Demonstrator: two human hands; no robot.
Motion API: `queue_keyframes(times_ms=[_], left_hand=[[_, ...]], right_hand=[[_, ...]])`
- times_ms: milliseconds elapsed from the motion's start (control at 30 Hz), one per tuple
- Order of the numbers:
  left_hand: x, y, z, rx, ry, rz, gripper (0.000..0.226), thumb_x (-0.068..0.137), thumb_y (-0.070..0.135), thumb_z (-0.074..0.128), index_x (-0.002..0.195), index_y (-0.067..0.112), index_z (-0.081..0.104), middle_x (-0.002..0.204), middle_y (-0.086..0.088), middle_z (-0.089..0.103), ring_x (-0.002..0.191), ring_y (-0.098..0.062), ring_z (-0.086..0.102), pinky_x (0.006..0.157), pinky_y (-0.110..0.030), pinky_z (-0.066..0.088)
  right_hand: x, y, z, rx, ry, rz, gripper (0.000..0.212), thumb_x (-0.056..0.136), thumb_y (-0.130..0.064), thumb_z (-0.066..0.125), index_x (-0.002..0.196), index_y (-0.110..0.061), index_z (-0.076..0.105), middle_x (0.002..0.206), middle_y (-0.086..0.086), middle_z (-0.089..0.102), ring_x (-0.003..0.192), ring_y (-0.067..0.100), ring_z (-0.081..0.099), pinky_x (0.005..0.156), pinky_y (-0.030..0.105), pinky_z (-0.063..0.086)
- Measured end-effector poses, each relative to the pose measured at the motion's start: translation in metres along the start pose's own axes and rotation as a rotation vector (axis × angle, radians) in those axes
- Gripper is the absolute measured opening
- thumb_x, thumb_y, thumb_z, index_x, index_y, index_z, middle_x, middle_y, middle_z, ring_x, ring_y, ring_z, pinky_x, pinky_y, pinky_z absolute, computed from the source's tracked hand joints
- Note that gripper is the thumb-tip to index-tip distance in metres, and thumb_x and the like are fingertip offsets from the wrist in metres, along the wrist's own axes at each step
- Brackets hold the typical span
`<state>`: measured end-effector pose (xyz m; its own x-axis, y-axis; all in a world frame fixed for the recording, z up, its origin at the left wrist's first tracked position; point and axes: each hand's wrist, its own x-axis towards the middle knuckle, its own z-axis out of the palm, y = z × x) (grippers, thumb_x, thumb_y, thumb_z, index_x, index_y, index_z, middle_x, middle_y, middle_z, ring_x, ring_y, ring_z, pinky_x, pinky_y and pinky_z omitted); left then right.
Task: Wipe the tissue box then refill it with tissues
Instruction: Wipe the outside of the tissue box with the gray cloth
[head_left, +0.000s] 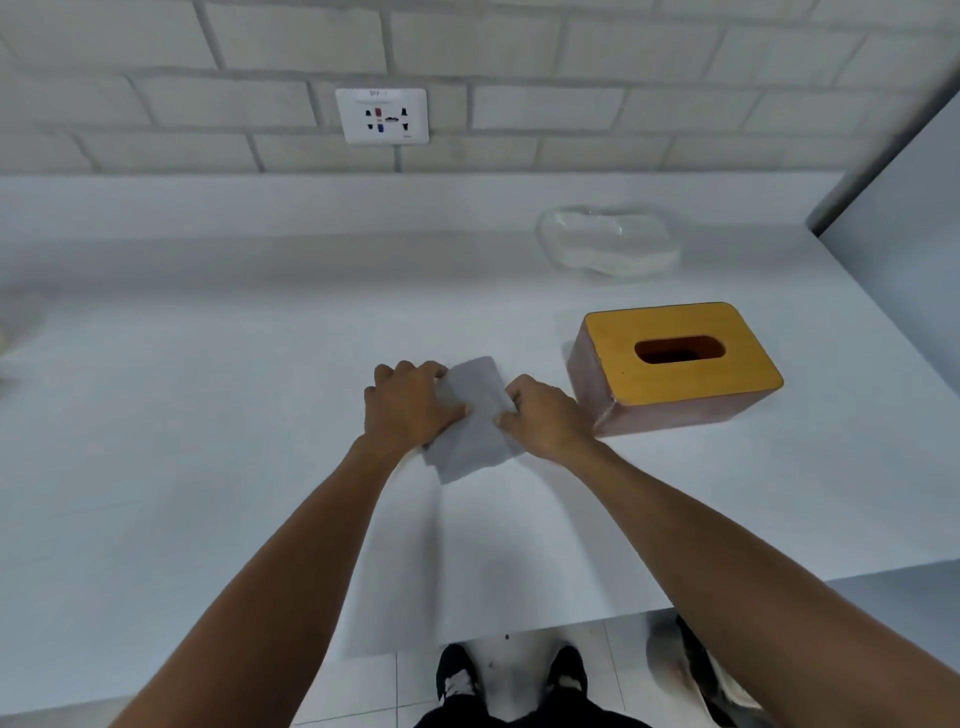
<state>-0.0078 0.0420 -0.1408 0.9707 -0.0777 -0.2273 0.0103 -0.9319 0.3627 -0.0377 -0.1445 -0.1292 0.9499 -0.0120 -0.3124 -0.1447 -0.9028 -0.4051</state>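
A wooden tissue box (675, 371) with a yellow-orange top and a dark oval slot stands on the white counter (208, 441), right of centre. No tissue shows in the slot. Just left of the box lies a folded grey cloth (475, 415), flat on the counter. My left hand (410, 402) presses and grips its left edge. From the other side, my right hand (545, 418) holds the cloth's right edge, a short gap from the box's near-left corner.
A clear plastic pack of white tissues (608, 244) lies behind the box near the wall. A wall socket (382, 115) sits on the brick wall. A grey panel (909, 208) bounds the counter's right side. My shoes (511, 675) show below the front edge.
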Motion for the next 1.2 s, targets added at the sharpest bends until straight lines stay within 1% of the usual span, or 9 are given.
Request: queue_keyframes(times_ms=[133, 267, 400, 500, 667, 800, 900, 1100, 1200], left_hand=[[-0.003, -0.006, 0.001, -0.383, 0.019, 0.028, 0.023, 0.085, 0.039, 0.076, 0.087, 0.025, 0.058, 0.092, -0.002, 0.066, 0.091, -0.030, 0.062, 0.070, -0.038, 0.050], [-0.022, 0.006, -0.013, -0.860, 0.081, -0.003, 0.019, 0.090, 0.030, 0.074, 0.088, 0.021, 0.057, 0.084, -0.001, 0.067, 0.077, -0.029, 0.067, 0.062, -0.043, 0.053], [-0.055, 0.052, -0.030, -0.808, 0.198, 0.185, 0.022, 0.092, 0.031, 0.076, 0.088, 0.027, 0.054, 0.079, 0.014, 0.065, 0.070, -0.015, 0.065, 0.061, -0.043, 0.055], [-0.081, 0.093, -0.035, -0.688, 0.156, 0.372, 0.020, 0.091, 0.043, 0.070, 0.092, 0.029, 0.056, 0.081, 0.019, 0.068, 0.068, -0.006, 0.065, 0.061, -0.039, 0.055], [-0.092, 0.141, -0.048, -0.468, 0.042, 0.653, 0.039, 0.078, 0.055, 0.050, 0.103, 0.030, 0.065, 0.088, 0.014, 0.069, 0.080, -0.010, 0.065, 0.070, -0.040, 0.057], [-0.067, 0.166, -0.059, -0.627, 0.078, 0.661, 0.025, 0.080, 0.051, 0.056, 0.096, 0.038, 0.070, 0.094, 0.019, 0.073, 0.086, -0.008, 0.068, 0.076, -0.037, 0.056], [-0.043, 0.193, -0.058, -0.261, 0.019, 0.633, 0.031, 0.087, 0.066, 0.060, 0.109, 0.044, 0.063, 0.111, 0.024, 0.066, 0.103, -0.004, 0.059, 0.077, -0.030, 0.043], [0.000, 0.263, -0.008, 0.163, -0.066, 0.783, 0.084, 0.077, 0.080, 0.065, 0.148, 0.041, 0.044, 0.151, 0.003, 0.046, 0.134, -0.027, 0.045, 0.108, -0.042, 0.039], [0.019, 0.288, 0.015, 0.263, -0.072, 0.720, 0.124, 0.060, 0.095, 0.062, 0.161, 0.039, 0.016, 0.167, -0.009, 0.025, 0.152, -0.035, 0.026, 0.122, -0.056, 0.024]], right_hand=[[-0.010, 0.000, -0.003, 0.094, 0.040, -0.012, 0.013, 0.088, -0.033, 0.058, 0.092, -0.024, 0.050, 0.081, -0.007, 0.060, 0.077, 0.019, 0.060, 0.065, 0.039, 0.050], [-0.047, -0.002, -0.014, 0.316, 0.293, -0.093, 0.034, 0.090, -0.041, 0.065, 0.120, -0.027, 0.054, 0.112, -0.014, 0.060, 0.095, 0.006, 0.059, 0.074, 0.029, 0.053], [-0.097, -0.012, -0.042, 0.929, 0.144, -0.014, 0.065, 0.082, -0.061, 0.065, 0.139, -0.039, 0.043, 0.125, -0.019, 0.055, 0.110, -0.003, 0.058, 0.094, 0.026, 0.051], [-0.113, -0.008, -0.062, 1.270, -0.009, -0.020, 0.064, 0.081, -0.064, 0.059, 0.140, -0.043, 0.043, 0.125, -0.015, 0.064, 0.117, 0.004, 0.061, 0.101, 0.036, 0.049], [-0.112, 0.006, -0.098, 1.544, 0.230, 0.081, 0.052, 0.091, -0.046, 0.060, 0.123, -0.006, 0.063, 0.115, 0.019, 0.071, 0.108, 0.026, 0.069, 0.094, 0.038, 0.055], [-0.106, 0.043, -0.125, 1.540, 0.472, 0.134, 0.032, 0.099, -0.039, 0.053, 0.117, -0.015, 0.066, 0.109, 0.007, 0.075, 0.101, 0.022, 0.072, 0.084, 0.039, 0.057], [-0.109, 0.081, -0.152, 1.420, 0.623, 0.152, 0.020, 0.099, -0.038, 0.056, 0.105, -0.024, 0.068, 0.096, -0.006, 0.077, 0.090, 0.010, 0.073, 0.073, 0.027, 0.057], [-0.095, 0.175, -0.191, 0.680, 0.882, 0.115, 0.019, 0.102, -0.036, 0.049, 0.085, -0.036, 0.059, 0.070, -0.009, 0.063, 0.064, 0.018, 0.063, 0.061, 0.035, 0.048], [-0.073, 0.213, -0.186, 0.545, 0.694, 0.092, 0.024, 0.101, -0.037, 0.047, 0.117, -0.052, 0.056, 0.087, -0.023, 0.066, 0.072, 0.012, 0.060, 0.067, 0.027, 0.047]])
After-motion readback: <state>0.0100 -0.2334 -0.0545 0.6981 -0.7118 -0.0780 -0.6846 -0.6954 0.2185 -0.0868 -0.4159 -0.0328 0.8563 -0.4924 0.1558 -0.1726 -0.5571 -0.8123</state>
